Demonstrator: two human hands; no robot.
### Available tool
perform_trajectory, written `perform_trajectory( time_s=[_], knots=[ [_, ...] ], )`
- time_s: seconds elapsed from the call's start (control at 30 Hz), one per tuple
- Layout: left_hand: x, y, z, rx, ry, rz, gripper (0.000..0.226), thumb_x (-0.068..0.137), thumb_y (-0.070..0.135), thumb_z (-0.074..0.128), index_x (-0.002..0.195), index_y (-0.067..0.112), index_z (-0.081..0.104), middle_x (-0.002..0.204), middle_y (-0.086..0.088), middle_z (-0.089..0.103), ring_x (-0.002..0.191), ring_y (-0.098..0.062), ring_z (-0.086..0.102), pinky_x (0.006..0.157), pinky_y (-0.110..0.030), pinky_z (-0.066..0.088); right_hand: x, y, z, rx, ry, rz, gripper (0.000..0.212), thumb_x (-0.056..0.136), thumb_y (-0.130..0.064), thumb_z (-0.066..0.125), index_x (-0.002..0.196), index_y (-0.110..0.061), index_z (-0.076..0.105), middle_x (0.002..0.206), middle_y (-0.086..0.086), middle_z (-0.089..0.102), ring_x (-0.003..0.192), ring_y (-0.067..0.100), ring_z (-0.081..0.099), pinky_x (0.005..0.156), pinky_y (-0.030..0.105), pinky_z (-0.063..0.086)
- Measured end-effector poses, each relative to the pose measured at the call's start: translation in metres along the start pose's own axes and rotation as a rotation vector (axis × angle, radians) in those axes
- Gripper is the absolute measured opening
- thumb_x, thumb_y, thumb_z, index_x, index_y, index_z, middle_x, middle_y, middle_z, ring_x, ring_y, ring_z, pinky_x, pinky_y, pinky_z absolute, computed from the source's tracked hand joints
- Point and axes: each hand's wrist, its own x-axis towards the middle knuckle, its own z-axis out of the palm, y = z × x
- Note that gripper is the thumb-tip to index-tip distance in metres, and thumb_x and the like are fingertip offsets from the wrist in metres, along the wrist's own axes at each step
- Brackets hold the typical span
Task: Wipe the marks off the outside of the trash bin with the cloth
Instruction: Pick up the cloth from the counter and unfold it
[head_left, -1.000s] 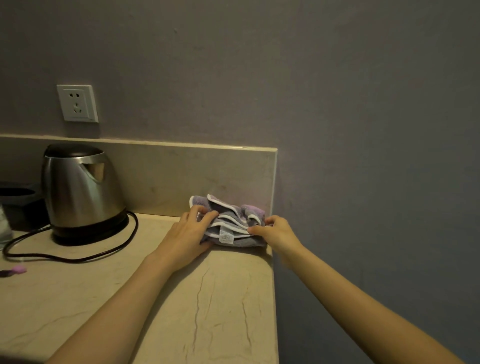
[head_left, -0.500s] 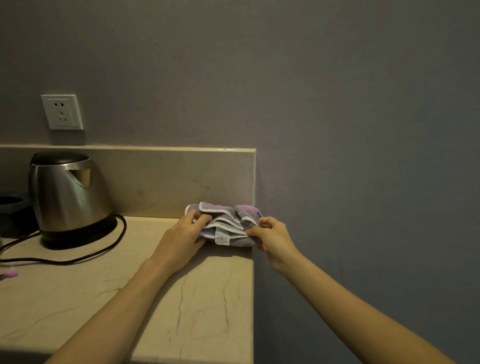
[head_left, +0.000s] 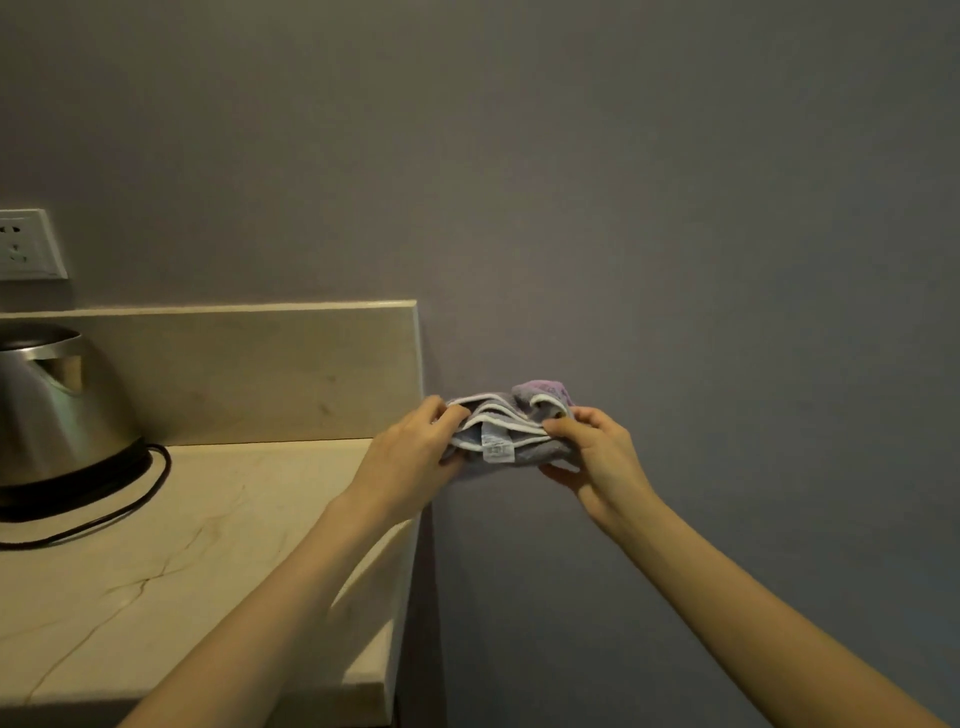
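Observation:
A folded grey and purple cloth with white edging and a small white label is held in the air, just past the right end of the counter, in front of the grey wall. My left hand grips its left end, fingers curled over the top. My right hand pinches its right end between thumb and fingers. No trash bin is in view.
A beige stone counter with a low backsplash ends at about mid-frame. A steel kettle with a black cord stands at the left. A wall socket sits above it. Grey wall fills the right.
Both hands have lifted the cloth off the counter's back right corner and carried it to the right, past the counter's edge. The view has swung right.

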Motion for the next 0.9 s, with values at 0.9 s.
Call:
perform_trajectory(
  time_s=[0.9],
  knots=[
    [0.026,0.303,0.152,-0.441,-0.143,0.282,0.042,0.087,0.032,0.063,0.124,0.014,0.055,0.118,-0.004,0.054,0.095,-0.027,0.058,0.064,-0.037,0.048,-0.085,-0.023,-0.304,0.33,0.422,0.147,0.018,0.08,0.0,0.068,0.086,-0.017,0.074,0.087,0.012,0.072,0.072,0.022,0.068,0.064,0.034,0.055]
  ],
)
